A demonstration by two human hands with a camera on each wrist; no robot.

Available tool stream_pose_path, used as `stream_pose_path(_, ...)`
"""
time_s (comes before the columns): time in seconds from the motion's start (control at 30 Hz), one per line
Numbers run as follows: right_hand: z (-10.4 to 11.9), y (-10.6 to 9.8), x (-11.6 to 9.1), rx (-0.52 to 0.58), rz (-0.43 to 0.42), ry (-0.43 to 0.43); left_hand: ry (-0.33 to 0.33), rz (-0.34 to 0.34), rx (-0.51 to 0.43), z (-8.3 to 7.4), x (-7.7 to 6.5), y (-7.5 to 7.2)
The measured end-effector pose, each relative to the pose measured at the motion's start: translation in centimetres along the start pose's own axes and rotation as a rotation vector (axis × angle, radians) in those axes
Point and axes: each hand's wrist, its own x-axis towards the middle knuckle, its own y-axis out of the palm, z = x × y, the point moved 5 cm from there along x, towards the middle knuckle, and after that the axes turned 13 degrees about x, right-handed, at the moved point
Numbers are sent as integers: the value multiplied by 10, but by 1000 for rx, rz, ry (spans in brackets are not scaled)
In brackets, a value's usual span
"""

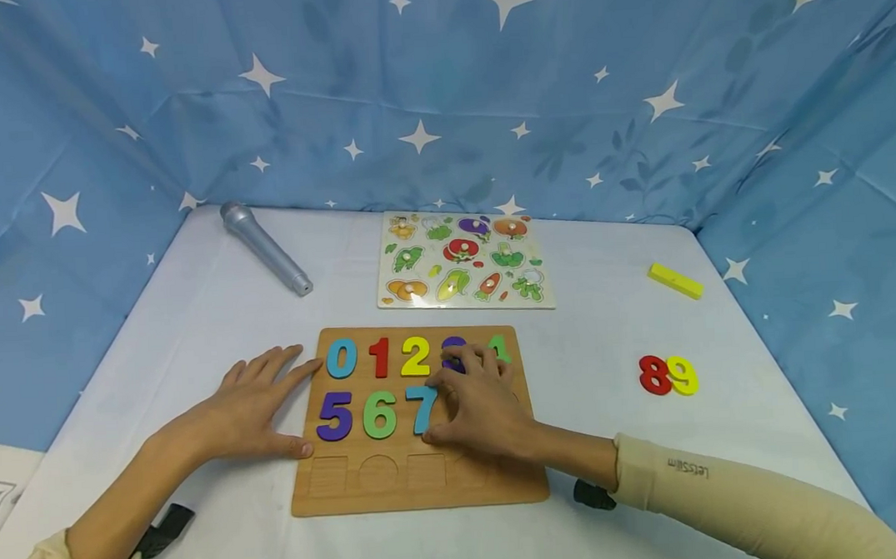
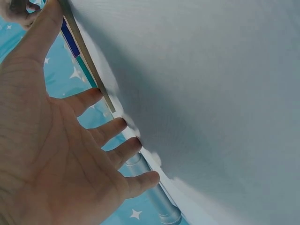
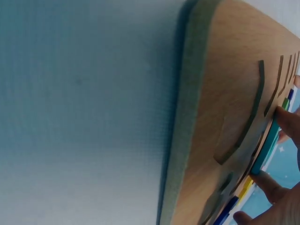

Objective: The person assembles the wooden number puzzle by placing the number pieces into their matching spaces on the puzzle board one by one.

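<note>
My right hand [image 1: 491, 413] is over a wooden number board [image 1: 502, 487], its thumb and forefinger pinching the blue number 7 [image 1: 422, 404]. In the right wrist view the fingers sit at both ends of that blue piece [image 3: 265, 149]. My left hand [image 1: 243, 409] lies with spread, straight fingers at the board's left side, thumb and forefinger tips touching its edge. Number pieces 0 to 6 sit in their places in two rows; the purple 3 [image 1: 454, 352] and green 4 [image 1: 499, 347] are partly hidden behind my right hand. Shaped recesses line the bottom row.
A red 8 [image 1: 654, 375] and a yellow 9 [image 1: 682, 376] lie at the right, with a yellow block [image 1: 676, 280] behind them. At the back are a vegetable puzzle board [image 1: 462, 258] and a grey microphone [image 1: 266, 249]. Blue star-patterned curtains [image 1: 440, 88] surround the white table.
</note>
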Motion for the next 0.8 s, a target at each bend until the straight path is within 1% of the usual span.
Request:
stream_pose_path(0.23,3,0,0,-30,-3,-29,13,-17,10,-2,0,-2)
stream_pose_path(0.6,5,-1,-1,-55,-7,-26,7,-9,7,-1,0,-1)
stream_pose_path(0.8,6,-1,-2,-65,-8,-32,11,-20,5,-1,0,0)
